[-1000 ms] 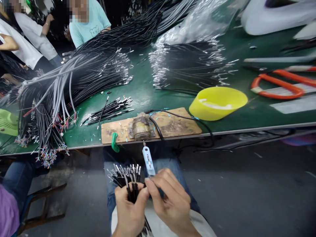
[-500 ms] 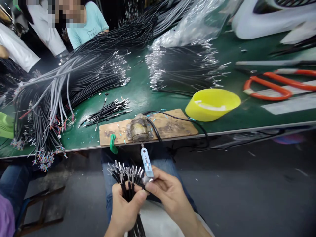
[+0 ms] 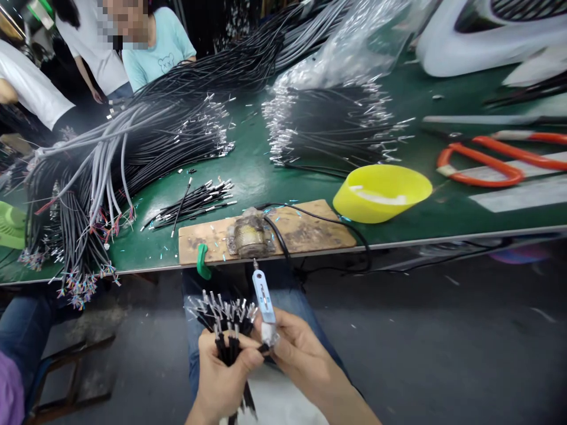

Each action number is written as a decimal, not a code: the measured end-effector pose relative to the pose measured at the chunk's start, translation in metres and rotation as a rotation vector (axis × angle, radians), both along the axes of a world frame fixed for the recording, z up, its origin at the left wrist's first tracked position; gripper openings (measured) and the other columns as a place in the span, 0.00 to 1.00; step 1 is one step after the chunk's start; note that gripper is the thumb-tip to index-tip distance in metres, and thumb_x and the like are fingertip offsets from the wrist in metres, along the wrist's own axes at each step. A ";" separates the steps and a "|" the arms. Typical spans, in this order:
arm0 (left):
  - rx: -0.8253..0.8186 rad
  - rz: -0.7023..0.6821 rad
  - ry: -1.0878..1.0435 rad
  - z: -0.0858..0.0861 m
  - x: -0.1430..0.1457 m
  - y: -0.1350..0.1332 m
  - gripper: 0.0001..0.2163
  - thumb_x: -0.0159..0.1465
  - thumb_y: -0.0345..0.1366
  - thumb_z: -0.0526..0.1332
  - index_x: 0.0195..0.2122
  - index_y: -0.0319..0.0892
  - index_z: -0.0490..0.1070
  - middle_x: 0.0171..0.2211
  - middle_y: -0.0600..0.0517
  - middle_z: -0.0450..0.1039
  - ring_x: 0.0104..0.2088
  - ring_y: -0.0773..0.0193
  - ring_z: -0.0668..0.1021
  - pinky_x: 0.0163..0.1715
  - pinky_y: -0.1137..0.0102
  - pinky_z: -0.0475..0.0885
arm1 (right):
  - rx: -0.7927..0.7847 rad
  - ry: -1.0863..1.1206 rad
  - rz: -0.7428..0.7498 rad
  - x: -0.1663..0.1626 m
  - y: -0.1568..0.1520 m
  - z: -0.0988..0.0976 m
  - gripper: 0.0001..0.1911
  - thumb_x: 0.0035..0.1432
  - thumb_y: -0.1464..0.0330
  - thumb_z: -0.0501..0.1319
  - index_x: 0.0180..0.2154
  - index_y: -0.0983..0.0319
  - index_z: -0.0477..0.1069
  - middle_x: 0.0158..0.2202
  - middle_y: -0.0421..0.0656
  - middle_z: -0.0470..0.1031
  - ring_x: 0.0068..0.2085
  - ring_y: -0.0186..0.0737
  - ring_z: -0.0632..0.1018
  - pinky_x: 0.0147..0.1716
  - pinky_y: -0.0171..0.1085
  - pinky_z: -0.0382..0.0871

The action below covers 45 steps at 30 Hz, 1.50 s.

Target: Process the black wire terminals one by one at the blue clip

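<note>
Head view: the left hand [image 3: 224, 372] has its grip clamped around a bundle of black cables [image 3: 230, 341] above the person's lap, just in front of the tabletop [image 3: 252, 177]. The bundle's long axis runs away from the body, leaning slightly left; its silvery tips fan out toward the tabletop's front edge, while the tail slants back under the palm. Beside it, the right hand [image 3: 299, 345] has thumb and fingers together on a single cable's pale end [image 3: 268, 334], which points forward, roughly in line with the light-blue piece [image 3: 264, 298] and meeting its near end. That piece's long axis runs from the pale end to the motor [image 3: 250, 235], leaning a little left, with its metal tip at the motor. A wooden board [image 3: 314, 227] carries the motor; a green clamp [image 3: 202, 261] sits at its front edge.
</note>
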<state>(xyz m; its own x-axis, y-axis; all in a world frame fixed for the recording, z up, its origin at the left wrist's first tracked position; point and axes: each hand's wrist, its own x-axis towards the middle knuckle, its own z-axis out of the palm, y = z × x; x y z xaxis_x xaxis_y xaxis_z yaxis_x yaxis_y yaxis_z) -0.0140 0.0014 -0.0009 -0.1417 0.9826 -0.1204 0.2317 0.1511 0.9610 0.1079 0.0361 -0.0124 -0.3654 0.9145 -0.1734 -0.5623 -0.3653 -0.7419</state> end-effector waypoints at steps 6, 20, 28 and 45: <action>0.057 0.008 0.022 0.006 0.000 0.000 0.11 0.52 0.44 0.65 0.22 0.42 0.80 0.19 0.49 0.78 0.20 0.60 0.77 0.26 0.68 0.74 | -0.084 -0.008 0.117 0.009 0.018 0.006 0.17 0.37 0.57 0.71 0.22 0.64 0.73 0.18 0.37 0.63 0.21 0.31 0.61 0.22 0.32 0.60; 0.172 0.134 0.128 0.015 -0.004 -0.005 0.02 0.50 0.31 0.67 0.24 0.41 0.79 0.22 0.51 0.80 0.23 0.59 0.80 0.27 0.69 0.77 | 0.069 -0.198 -0.165 -0.002 0.033 0.002 0.28 0.47 0.44 0.57 0.17 0.62 0.67 0.15 0.37 0.60 0.19 0.33 0.62 0.18 0.33 0.58; 0.144 0.110 0.195 0.001 0.004 -0.021 0.05 0.55 0.31 0.62 0.25 0.41 0.78 0.23 0.51 0.80 0.23 0.61 0.80 0.29 0.71 0.76 | 0.687 -0.702 -0.421 0.011 -0.011 0.005 0.09 0.52 0.74 0.60 0.22 0.61 0.68 0.17 0.37 0.66 0.19 0.33 0.66 0.19 0.32 0.62; -0.306 0.040 -0.093 -0.014 0.005 -0.029 0.15 0.52 0.45 0.63 0.17 0.40 0.69 0.12 0.58 0.57 0.15 0.72 0.60 0.16 0.74 0.59 | 0.639 -0.513 -0.090 0.028 -0.010 -0.014 0.05 0.51 0.66 0.65 0.32 0.60 0.76 0.31 0.44 0.72 0.32 0.40 0.75 0.31 0.34 0.71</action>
<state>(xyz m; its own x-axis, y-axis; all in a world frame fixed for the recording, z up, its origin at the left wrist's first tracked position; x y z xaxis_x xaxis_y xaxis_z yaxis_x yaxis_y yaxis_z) -0.0093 -0.0279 -0.0146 -0.1537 0.8925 -0.4240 0.1335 0.4440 0.8860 0.1361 0.0264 -0.0261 -0.3030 0.9154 0.2648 -0.1042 0.2444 -0.9641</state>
